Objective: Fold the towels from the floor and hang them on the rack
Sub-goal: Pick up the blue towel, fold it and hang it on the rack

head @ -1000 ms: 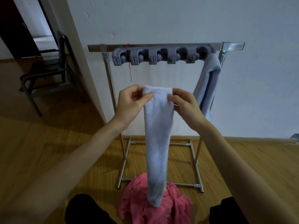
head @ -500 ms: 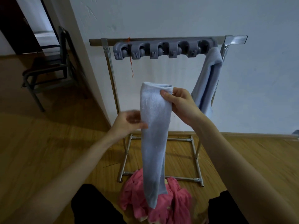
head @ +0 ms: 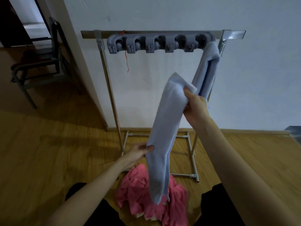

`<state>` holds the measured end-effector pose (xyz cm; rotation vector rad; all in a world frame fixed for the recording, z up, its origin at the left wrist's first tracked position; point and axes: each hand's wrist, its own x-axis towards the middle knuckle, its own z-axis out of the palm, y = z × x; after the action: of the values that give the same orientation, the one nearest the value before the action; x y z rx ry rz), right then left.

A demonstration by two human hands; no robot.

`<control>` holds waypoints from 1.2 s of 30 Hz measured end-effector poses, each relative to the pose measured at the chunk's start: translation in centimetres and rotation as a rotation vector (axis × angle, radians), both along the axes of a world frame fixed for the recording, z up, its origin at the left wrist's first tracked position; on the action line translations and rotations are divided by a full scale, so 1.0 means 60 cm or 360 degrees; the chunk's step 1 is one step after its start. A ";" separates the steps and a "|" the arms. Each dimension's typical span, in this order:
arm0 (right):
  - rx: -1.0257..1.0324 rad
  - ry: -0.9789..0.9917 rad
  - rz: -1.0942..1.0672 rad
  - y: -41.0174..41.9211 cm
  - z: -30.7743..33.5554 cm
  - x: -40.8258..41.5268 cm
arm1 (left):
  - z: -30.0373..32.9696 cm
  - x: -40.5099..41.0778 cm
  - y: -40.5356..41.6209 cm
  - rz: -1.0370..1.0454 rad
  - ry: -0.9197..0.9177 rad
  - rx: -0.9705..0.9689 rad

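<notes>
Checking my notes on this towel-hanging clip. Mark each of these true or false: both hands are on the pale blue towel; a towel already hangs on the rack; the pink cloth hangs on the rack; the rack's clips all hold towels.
1. Both hands are on the pale blue towel. True: the right hand grips its top, the left hand pinches its edge lower down.
2. A towel already hangs on the rack. True: the hung towel is at the right end.
3. The pink cloth hangs on the rack. False: it lies on the floor.
4. The clips all hold towels. False: the clips in plain view are empty.
</notes>
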<state>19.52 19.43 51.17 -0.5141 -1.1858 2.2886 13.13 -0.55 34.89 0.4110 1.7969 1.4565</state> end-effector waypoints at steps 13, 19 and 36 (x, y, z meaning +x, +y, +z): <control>-0.0464 -0.1044 0.0142 0.079 -0.357 0.031 | 0.153 -0.062 0.026 -0.0119 0.0760 0.0100; 0.0314 -0.1436 0.0467 0.012 -0.379 0.045 | 0.207 -0.058 0.033 -0.0518 0.0948 0.0000; 0.0974 -0.0179 0.1267 -0.007 -0.146 0.030 | 0.235 -0.046 0.054 -0.0893 0.0838 -0.0214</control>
<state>21.34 19.01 42.39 0.0982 -2.3457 2.2842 10.39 2.67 48.99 1.2056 1.9363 0.8723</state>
